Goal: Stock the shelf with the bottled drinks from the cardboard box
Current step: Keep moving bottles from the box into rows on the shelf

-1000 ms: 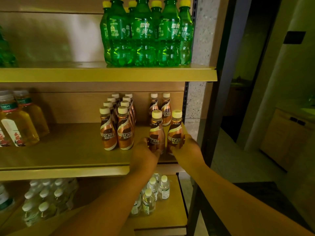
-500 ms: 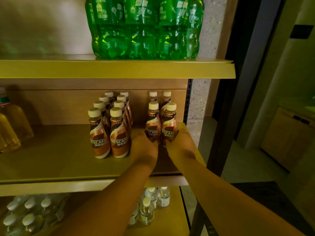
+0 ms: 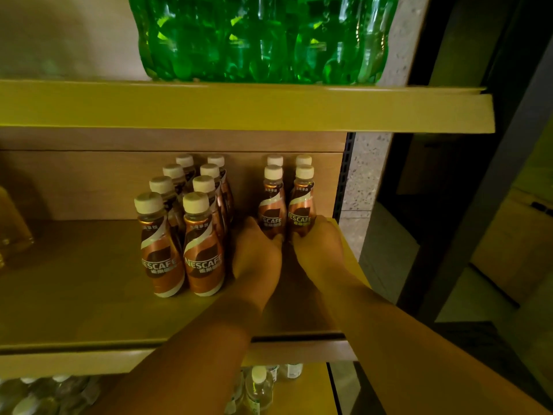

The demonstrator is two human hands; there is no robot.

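Note:
Two brown coffee bottles with cream caps stand side by side at the right end of the middle shelf (image 3: pixel 89 319). My left hand (image 3: pixel 257 253) grips the base of the left coffee bottle (image 3: pixel 271 202). My right hand (image 3: pixel 318 244) grips the base of the right coffee bottle (image 3: pixel 302 202). Right behind them, against the back panel, stand two more coffee bottles (image 3: pixel 288 160), only their caps showing. To the left, a double row of several coffee bottles (image 3: pixel 182 235) runs from front to back. No cardboard box is in view.
Green soda bottles (image 3: pixel 260 40) fill the shelf above, whose front lip (image 3: pixel 239 106) overhangs my hands. A yellow drink bottle (image 3: pixel 12 223) stands at the far left. Small clear bottles (image 3: pixel 257 387) sit on the shelf below. The black shelf upright (image 3: pixel 344 175) bounds the right end.
Both hands have pushed their two coffee bottles deeper onto the shelf, up to the pair at the back. My head has come closer and lower.

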